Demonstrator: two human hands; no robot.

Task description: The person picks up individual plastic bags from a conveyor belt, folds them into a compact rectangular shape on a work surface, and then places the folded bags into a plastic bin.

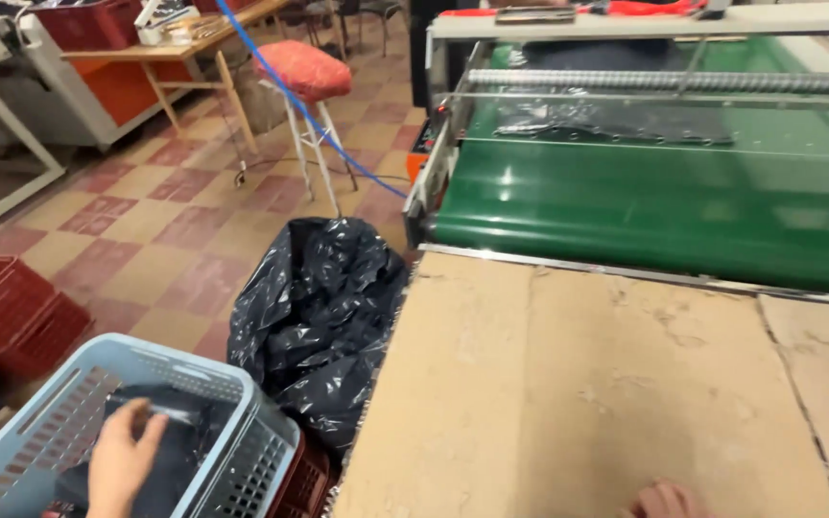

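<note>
The wide cardboard-covered worktable [606, 393] fills most of what I see, its brown sheets scuffed and split by seams, and beyond its far edge runs the green conveyor belt [664, 206] of a machine with a clear guard and a ribbed metal roller [674, 82] across it. To my left the floor is red and cream checked tile [146, 240], with a crumpled black plastic rubbish bag [319, 317] standing against the table's side, a red padded stool on white legs [307, 72] farther off, and a red plastic crate [2, 317] by the left edge. Below that sits the pale blue slotted plastic basket [242, 422], holding dark folded garments in clear wrap [170, 436]. My left hand [122, 460] reaches down into the basket, fingers spread and loosely curled onto the top packet, touching it but not closed around it. My right hand [666, 501] barely shows at the table's near edge, resting on the cardboard; I cannot tell how open it is.
</note>
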